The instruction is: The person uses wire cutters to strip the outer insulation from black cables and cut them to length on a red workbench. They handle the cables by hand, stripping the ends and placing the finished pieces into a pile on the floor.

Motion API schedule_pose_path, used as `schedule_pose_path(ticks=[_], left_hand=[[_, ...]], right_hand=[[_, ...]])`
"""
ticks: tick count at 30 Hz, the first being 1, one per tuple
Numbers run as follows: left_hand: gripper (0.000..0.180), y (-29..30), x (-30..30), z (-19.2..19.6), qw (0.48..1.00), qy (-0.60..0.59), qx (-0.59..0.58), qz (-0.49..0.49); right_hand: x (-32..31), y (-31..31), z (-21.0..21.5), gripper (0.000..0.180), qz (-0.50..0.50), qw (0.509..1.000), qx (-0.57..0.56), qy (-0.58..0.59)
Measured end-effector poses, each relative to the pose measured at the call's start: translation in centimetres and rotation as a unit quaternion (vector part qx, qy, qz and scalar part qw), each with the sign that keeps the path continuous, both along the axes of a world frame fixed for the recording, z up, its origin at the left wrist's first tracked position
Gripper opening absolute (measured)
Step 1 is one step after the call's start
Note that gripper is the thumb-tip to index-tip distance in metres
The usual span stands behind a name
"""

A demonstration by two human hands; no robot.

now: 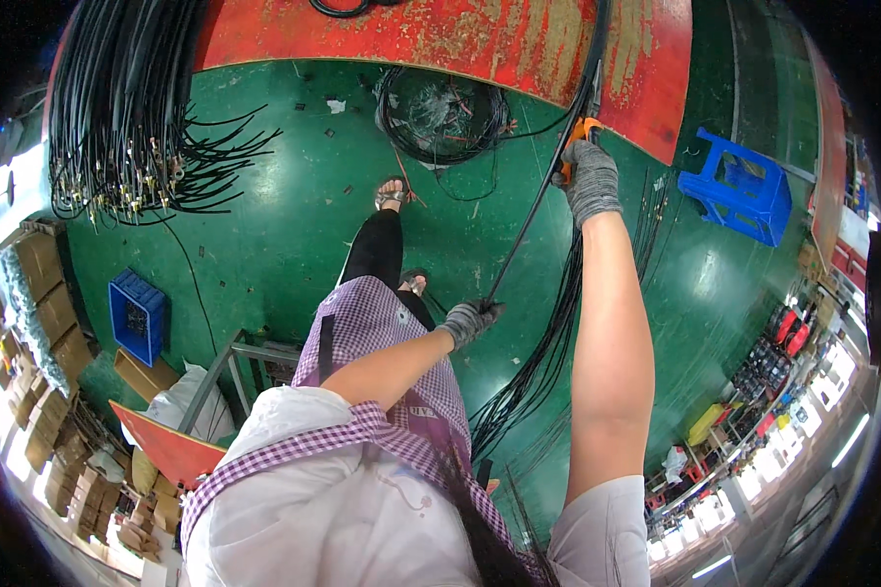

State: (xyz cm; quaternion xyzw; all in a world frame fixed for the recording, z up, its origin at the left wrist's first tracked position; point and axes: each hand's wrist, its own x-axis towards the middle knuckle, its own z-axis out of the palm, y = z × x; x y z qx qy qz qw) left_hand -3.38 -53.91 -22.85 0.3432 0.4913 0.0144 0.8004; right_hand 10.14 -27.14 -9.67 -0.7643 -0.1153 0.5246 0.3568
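My right hand (592, 181), in a grey knit glove, is closed around an orange-handled tool (587, 129) at the edge of the red worktable (519, 39). A slim grey part of the tool points away from me along the black cables; its exact kind is unclear. My left hand (472, 323), also gloved, is closed on a thin black cable (527, 227) in front of my apron. The cable runs taut and slanting from there up to the tool. Beneath my right forearm a bundle of black cables (548, 367) hangs toward the floor.
At the far left, many black cables with brass-coloured ends (132, 147) hang over the table. A coiled cable (392, 122) lies on the green floor. A blue stool (739, 186) stands at the right, a blue crate (137, 318) and a metal frame (230, 377) at the left.
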Motion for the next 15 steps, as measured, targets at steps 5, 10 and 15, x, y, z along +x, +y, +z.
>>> schedule_pose_path(ticks=[5, 10, 15], left_hand=[[0.033, 4.8, 1.4, 2.6, 1.0, -0.007, -0.021, 0.003], [0.034, 4.2, 1.8, 0.1, 0.999, 0.035, -0.031, 0.008], [0.028, 4.2, 1.0, -0.6, 0.995, 0.102, 0.015, -0.012]], right_hand=[[0.1, 0.2, -0.1, 0.015, -0.003, 1.0, -0.018, -0.006], [0.3, 0.1, -0.3, 0.014, 0.01, 1.0, 0.0, -0.007], [0.4, 0.0, -0.6, 0.01, 0.001, 1.0, 0.006, -0.009]])
